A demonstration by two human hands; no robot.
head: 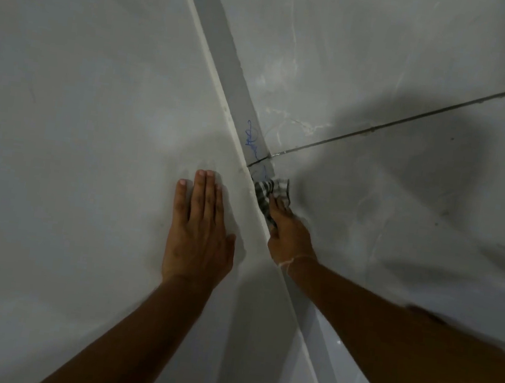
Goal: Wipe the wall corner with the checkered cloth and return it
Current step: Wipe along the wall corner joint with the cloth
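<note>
Here the right hand (287,237) presses the checkered cloth (268,191) into the wall corner (249,171).

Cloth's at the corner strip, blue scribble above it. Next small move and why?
Probably push the checkered cloth up along the grey strip over the blue scribble: the marks sit just above the cloth, the right hand presses it there, and the left hand braces flat on the wall.
</note>
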